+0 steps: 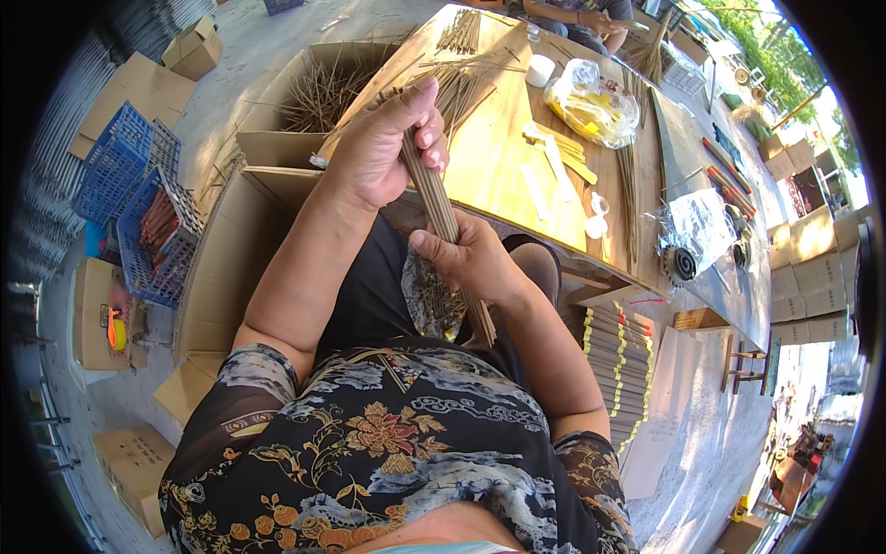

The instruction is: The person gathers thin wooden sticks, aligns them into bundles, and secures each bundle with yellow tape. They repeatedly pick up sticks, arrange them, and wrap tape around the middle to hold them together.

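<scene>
A bundle of thin brown incense sticks (430, 189) slants in front of my body, its lower end near my lap. My left hand (392, 143) is closed round its upper part, the thumb stretched along the top. Lower down, my right hand (475, 257) grips the same bundle, thumb across the sticks. Beyond my left hand, loose sticks (459, 92) lie on the wooden table (494, 138). Yellow paper strips (574, 159) and a clear plastic bag with yellow pieces (593, 103) are also on it.
An open cardboard box (277, 148) holding many sticks stands at my left, beside blue crates (125, 166). Banded bundles (614, 365) are stacked at my right. A white container (540, 70) stands on the table. Another person (591, 23) sits at its far end.
</scene>
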Action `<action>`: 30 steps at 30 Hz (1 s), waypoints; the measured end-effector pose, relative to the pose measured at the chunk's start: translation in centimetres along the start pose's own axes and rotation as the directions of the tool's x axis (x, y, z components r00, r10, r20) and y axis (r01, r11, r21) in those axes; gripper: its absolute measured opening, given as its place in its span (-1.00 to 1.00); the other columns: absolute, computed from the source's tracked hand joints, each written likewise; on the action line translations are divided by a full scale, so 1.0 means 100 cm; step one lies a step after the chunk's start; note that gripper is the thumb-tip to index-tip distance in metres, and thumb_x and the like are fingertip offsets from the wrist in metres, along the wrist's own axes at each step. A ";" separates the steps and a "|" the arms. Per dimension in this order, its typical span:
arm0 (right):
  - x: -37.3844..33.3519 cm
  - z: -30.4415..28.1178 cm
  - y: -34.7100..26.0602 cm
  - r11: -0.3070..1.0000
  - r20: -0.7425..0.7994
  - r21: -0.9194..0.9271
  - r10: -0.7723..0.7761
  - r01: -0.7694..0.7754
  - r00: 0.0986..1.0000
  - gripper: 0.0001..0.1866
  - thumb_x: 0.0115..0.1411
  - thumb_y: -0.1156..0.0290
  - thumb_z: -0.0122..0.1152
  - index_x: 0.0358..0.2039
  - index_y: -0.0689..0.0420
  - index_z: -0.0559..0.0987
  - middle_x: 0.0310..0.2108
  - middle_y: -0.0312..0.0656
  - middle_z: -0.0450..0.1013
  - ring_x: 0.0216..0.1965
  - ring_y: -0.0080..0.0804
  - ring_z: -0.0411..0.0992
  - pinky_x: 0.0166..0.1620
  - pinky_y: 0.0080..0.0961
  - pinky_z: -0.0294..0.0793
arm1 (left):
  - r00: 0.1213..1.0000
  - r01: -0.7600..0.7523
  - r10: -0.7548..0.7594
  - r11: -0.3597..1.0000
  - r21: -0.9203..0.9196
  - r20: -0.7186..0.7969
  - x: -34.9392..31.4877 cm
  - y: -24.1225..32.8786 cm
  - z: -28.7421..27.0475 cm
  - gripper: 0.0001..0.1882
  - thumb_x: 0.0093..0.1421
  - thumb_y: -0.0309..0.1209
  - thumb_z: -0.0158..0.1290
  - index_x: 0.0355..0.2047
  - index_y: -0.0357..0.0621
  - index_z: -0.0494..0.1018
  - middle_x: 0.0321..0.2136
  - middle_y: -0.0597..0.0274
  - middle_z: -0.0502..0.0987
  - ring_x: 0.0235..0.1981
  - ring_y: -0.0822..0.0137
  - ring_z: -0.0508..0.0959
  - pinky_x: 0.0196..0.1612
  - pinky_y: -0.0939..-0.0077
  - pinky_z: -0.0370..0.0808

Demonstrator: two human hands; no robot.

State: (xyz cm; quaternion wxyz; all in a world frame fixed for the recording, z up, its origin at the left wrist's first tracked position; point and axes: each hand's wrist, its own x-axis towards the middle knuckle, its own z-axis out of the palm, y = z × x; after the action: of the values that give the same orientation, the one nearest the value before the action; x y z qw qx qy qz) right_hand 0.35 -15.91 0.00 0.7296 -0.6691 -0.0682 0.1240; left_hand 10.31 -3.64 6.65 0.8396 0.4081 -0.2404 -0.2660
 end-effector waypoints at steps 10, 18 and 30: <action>-0.004 0.006 0.002 0.998 0.032 0.040 0.040 -0.041 0.999 -0.72 0.11 0.22 0.16 -0.52 0.08 0.30 -0.75 -0.44 0.20 -0.79 -0.73 0.16 -0.72 -0.77 0.12 | 0.990 -0.001 0.012 0.997 -0.079 0.142 0.002 -0.002 -0.004 -0.61 0.23 -0.15 -0.17 -0.69 0.01 0.14 -0.80 0.48 0.14 -0.81 0.57 0.16 -0.68 0.66 0.20; 0.003 0.007 0.003 0.983 -0.098 -0.160 -0.103 0.086 0.990 -0.73 0.13 0.23 0.12 -0.47 0.17 0.34 -0.65 -0.43 0.23 -0.60 -0.71 0.14 -0.53 -0.72 0.20 | 0.989 -0.038 0.046 0.997 -0.059 0.138 0.004 0.001 -0.005 -0.70 0.19 -0.13 -0.10 -0.50 -0.09 0.30 -0.68 0.36 0.32 -0.69 0.49 0.35 -0.55 0.62 0.35; 0.000 0.010 0.012 0.959 -0.141 -0.238 -0.191 0.154 0.971 -0.72 0.12 0.24 0.13 -0.42 0.21 0.37 -0.60 -0.32 0.29 -0.51 -0.63 0.21 -0.40 -0.62 0.29 | 0.985 -0.163 0.159 0.985 0.057 0.060 -0.020 -0.001 0.006 -0.70 0.18 -0.15 -0.07 -0.49 -0.13 0.38 -0.51 0.24 0.43 -0.42 0.29 0.50 -0.28 0.37 0.46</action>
State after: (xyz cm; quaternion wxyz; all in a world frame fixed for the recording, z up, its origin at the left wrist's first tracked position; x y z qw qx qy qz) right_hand -0.02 -14.82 -1.07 0.6603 -0.7467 -0.0802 -0.0036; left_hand 8.41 -2.76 6.50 0.8384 0.4056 -0.3036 -0.2009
